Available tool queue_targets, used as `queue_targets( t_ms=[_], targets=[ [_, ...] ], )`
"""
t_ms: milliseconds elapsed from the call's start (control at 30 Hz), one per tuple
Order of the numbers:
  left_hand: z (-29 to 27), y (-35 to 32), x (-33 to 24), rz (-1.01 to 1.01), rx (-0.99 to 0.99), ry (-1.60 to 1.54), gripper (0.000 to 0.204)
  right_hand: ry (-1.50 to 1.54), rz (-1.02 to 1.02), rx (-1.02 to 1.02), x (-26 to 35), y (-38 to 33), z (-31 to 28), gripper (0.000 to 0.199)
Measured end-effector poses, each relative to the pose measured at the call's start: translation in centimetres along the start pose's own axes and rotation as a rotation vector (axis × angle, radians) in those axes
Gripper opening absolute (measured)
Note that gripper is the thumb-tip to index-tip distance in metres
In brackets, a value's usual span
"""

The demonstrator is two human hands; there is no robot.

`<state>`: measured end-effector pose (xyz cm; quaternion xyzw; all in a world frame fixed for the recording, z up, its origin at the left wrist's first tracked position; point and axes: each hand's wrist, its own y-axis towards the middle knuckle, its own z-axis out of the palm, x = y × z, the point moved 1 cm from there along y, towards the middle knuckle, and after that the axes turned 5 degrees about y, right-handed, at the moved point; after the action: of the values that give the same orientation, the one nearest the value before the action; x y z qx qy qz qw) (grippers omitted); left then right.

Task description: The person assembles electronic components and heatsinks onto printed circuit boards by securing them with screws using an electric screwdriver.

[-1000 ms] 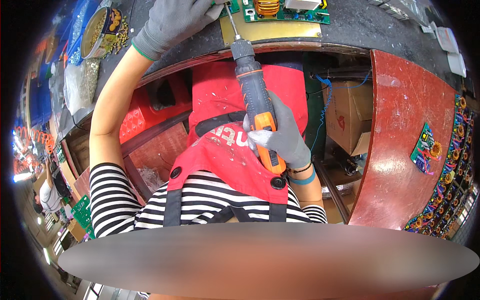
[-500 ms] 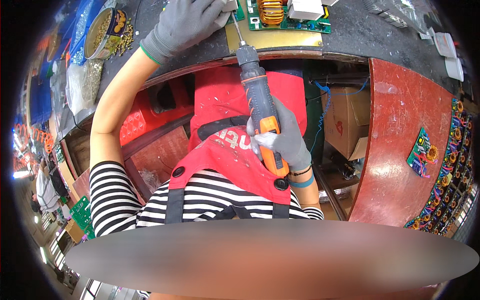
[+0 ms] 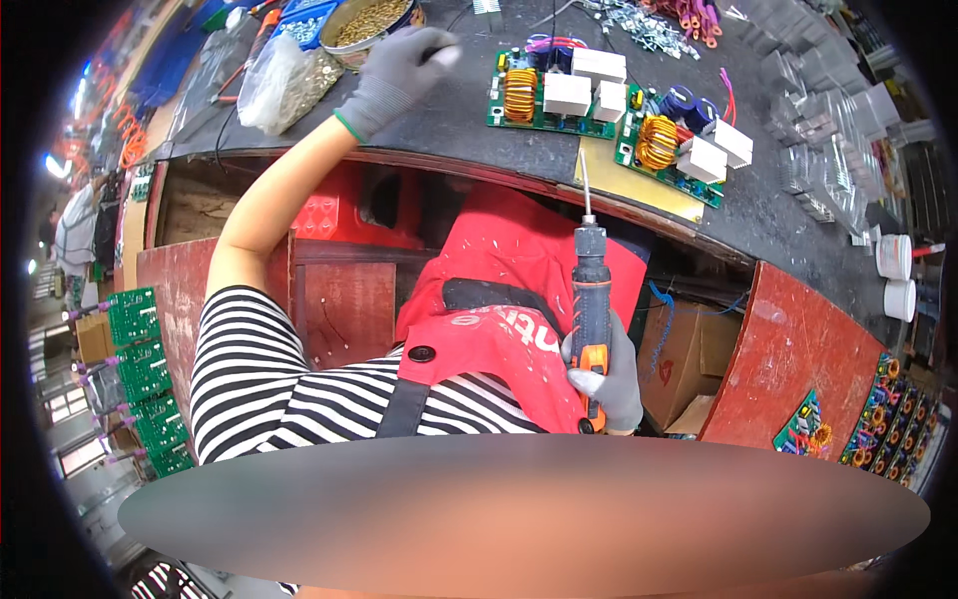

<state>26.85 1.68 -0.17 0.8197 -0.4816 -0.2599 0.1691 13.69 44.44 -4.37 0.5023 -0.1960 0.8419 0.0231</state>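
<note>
My right hand (image 3: 607, 371), in a grey glove, grips a grey and orange electric screwdriver (image 3: 591, 299) upright over my lap, its bit pointing at the edge of the dark workbench (image 3: 768, 215). My left hand (image 3: 397, 75), also gloved, reaches far out to a round tin of brass screws (image 3: 371, 20); its fingertips look pinched together, and I cannot tell what is in them. Two green circuit boards with copper coils and white blocks lie on the bench: one (image 3: 559, 95) near the left hand, another (image 3: 684, 145) on a yellow sheet (image 3: 639, 185).
A clear bag of screws (image 3: 284, 80) lies left of the tin. Clear plastic parts (image 3: 828, 150) and white tubs (image 3: 895, 270) sit at the bench's right. Below are a red crate (image 3: 339, 215), a cardboard box (image 3: 689, 359), and more green boards (image 3: 140, 369) at left.
The view swung so the bench top shows. My left hand left the board and stretched out to the screw tin. The screwdriver drew back from the board toward my lap.
</note>
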Motion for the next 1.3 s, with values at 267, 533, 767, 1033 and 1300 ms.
queue_targets(
  t_ms=[267, 533, 767, 1033, 1300],
  targets=[
    [-0.1, -3.3, 5.1, -0.073, 0.319, 0.130, 0.019, -0.200, 0.047, 0.040, -0.5, 0.9, -0.1, 0.087],
    [0.6, -2.4, 7.2, -0.021, 0.353, 0.003, 0.022, -0.192, 0.042, 0.026, -0.6, 0.8, 0.2, 0.086],
    [0.3, -0.5, 6.4, -0.124, 0.533, 0.097, 0.026, -0.110, 0.045, 0.056, 0.0, 0.7, 0.4, 0.080],
    [0.3, 0.0, 6.8, -0.108, 0.471, 0.038, 0.025, -0.105, 0.043, 0.044, -0.4, 0.1, -0.3, 0.080],
    [0.5, 0.9, 5.8, 0.346, 0.529, 0.788, 0.024, -0.122, 0.042, 0.054, -0.9, 0.0, -0.8, 0.083]
  ],
)
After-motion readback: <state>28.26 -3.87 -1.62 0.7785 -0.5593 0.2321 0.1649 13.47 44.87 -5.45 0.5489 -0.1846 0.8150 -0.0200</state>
